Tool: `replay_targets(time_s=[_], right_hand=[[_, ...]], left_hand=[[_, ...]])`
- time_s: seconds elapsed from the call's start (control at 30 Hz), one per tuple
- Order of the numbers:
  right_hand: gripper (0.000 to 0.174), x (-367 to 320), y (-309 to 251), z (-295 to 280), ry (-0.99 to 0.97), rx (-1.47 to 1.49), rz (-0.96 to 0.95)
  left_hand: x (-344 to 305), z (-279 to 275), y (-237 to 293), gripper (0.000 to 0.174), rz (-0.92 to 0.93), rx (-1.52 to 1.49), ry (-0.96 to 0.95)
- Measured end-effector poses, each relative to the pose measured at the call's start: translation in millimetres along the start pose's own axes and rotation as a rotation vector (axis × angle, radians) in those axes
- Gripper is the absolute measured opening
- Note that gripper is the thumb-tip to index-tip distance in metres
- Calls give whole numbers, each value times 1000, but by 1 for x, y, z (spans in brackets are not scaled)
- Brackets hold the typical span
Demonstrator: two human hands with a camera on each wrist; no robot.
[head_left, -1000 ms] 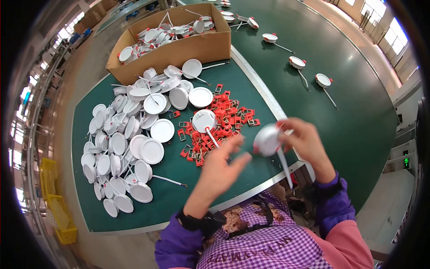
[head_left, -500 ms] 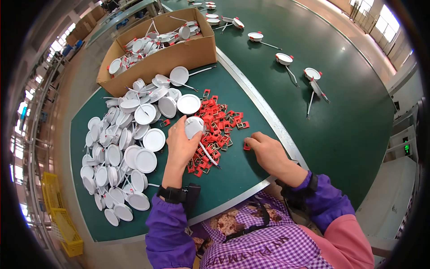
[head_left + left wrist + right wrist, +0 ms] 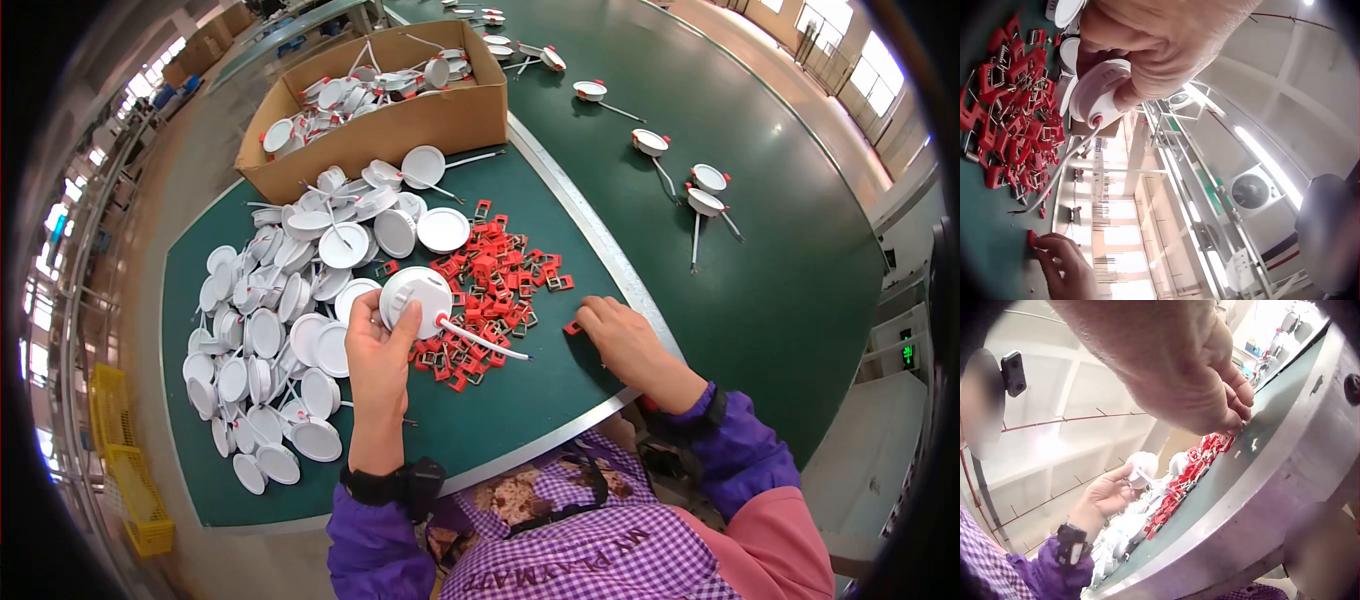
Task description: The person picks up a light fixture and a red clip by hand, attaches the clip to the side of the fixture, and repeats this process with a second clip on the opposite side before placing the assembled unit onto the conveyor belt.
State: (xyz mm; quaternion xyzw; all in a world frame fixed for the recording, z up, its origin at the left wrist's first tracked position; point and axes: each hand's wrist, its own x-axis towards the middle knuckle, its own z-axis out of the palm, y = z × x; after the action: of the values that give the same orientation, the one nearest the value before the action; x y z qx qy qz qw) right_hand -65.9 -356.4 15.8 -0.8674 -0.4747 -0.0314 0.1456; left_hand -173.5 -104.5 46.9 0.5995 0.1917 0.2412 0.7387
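Note:
In the head view the left hand [image 3: 380, 365] holds a round white lamp [image 3: 416, 300] between thumb and fingers, its white cable trailing over the heap of red clips [image 3: 490, 280]. The left wrist view shows the lamp [image 3: 1100, 90] tilted in that hand, with a red piece where the cable enters. The right hand [image 3: 630, 350] is down at the table near the metal edge, thumb and fingertips pinching a small red clip [image 3: 572, 328]. That clip also shows at the fingertips in the left wrist view [image 3: 1032, 238].
A large pile of white lamps [image 3: 265, 330] covers the table's left side. Behind it stands a cardboard box [image 3: 400, 125] of lamps with red clips. Beyond the metal strip [image 3: 585, 215], several clipped lamps [image 3: 705, 202] lie on the green surface at right.
The right hand released a lamp onto the right-hand green surface and came back to a red clip. The left hand took hold of another lamp and lifted it from the clip heap.

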Motion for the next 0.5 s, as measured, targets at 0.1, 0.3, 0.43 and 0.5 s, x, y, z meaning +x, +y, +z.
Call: replay_targets(time_s=[0.1,0.3,0.43,0.5], right_hand=[[13,-1,-5,5,74,154,69],[13,14,-34,-8,85,838,255],[12,25,-51,-7,54,940,385],[12,29,-64,-6,167,898,370]], left_hand=[[-17,-5,7,27,-25,-161,23],[-50,1,-6,29,-234,-412,-37],[-66,12,-22,33,-307,-368,-4],[-72,16,-27,34,-270,-267,-3]])
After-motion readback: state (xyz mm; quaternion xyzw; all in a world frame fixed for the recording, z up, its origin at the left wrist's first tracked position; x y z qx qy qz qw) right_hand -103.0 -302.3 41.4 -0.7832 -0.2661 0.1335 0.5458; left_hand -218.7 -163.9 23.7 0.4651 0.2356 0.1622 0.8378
